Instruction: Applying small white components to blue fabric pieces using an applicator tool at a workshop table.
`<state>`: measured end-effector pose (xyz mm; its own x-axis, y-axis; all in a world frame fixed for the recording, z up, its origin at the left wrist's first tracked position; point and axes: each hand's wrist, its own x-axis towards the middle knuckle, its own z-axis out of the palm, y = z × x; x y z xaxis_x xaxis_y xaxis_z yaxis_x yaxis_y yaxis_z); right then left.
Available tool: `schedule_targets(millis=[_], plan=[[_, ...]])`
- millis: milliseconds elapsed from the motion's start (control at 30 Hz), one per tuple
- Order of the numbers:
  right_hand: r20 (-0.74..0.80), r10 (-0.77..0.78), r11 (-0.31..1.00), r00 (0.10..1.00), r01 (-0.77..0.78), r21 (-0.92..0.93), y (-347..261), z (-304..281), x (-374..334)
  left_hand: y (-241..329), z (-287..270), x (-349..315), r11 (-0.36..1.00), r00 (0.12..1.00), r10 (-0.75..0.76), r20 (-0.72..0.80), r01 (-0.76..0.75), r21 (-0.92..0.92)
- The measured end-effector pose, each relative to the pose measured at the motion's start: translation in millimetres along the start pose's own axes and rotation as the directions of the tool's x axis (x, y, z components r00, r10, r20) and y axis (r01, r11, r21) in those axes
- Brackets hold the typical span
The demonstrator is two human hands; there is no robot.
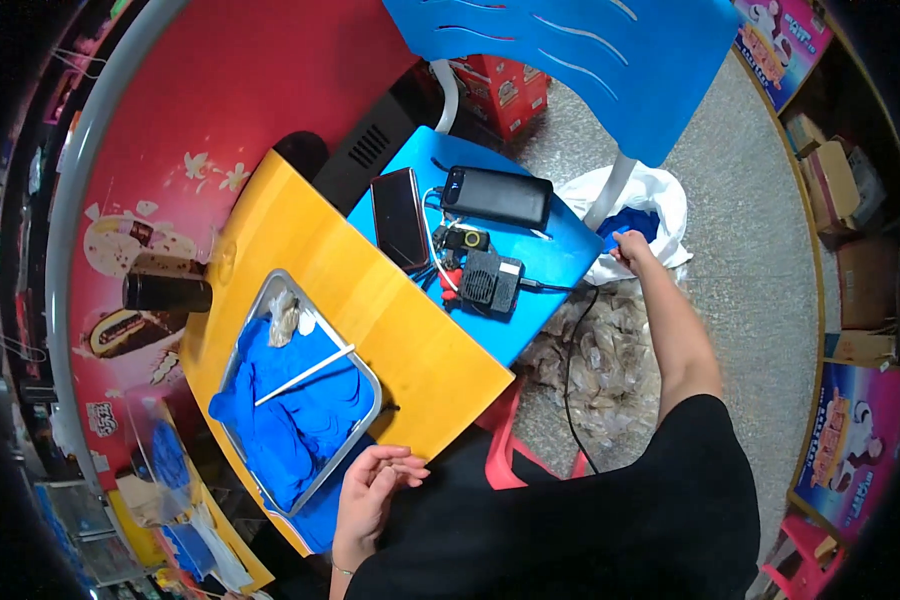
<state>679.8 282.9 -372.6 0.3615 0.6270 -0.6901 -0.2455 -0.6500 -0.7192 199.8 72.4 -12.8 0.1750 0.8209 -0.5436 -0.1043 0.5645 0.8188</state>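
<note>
My left hand (375,492) hovers by the near edge of the yellow table, beside a grey-rimmed tray (375,415). Its fingers are loosely bent and apart, with nothing in them. Soft blue pieces, like cloth (280,440), fill the tray. A white stick (305,375) and a crumpled clear plastic packet (282,318) lie on top of them. Stretched out to the far right, my right hand (628,250) is at the mouth of a white plastic bag (673,215) holding similar blue material (642,222). The right fingers are curled in; whatever they grip is hidden.
On a blue chair seat (555,290) lie a phone (400,218), a black power bank (497,197), and a small black device (490,283) with cables. Clear plastic packets (605,370) are heaped on the floor below. A black cup (167,293) stands beyond the yellow table (410,330).
</note>
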Motion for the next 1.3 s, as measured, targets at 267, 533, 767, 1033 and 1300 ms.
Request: schedule_targets(millis=[267,533,767,1033,1300], plan=[[-0.253,0.176,0.852,0.951,-0.018,0.524,15.8,-22.2,54.4,0.8,9.9,12.3,0.999,0.998,-0.040,-0.045,0.040,0.016],[-0.063,-0.161,0.860,0.985,0.171,0.480,30.8,-21.7,-9.8,13.9,-8.3,-12.5,0.983,0.984,0.181,0.000,-0.181,0.027],[-0.414,-0.594,0.732,0.690,0.677,0.078,30.0,-108.5,-90.2,6.5,-34.8,-45.2,0.957,0.939,0.286,0.192,-0.271,-0.101],[-0.384,-0.842,0.418,0.378,0.908,-0.022,-77.4,-39.6,-217.5,42.3,-78.6,-133.3,0.543,0.501,0.814,0.293,-0.836,-0.078],[0.030,-0.984,0.172,0.178,0.976,-0.136,-103.8,116.6,-366.2,111.6,-85.9,-234.8,0.063,0.077,0.887,0.455,-0.997,0.045]])
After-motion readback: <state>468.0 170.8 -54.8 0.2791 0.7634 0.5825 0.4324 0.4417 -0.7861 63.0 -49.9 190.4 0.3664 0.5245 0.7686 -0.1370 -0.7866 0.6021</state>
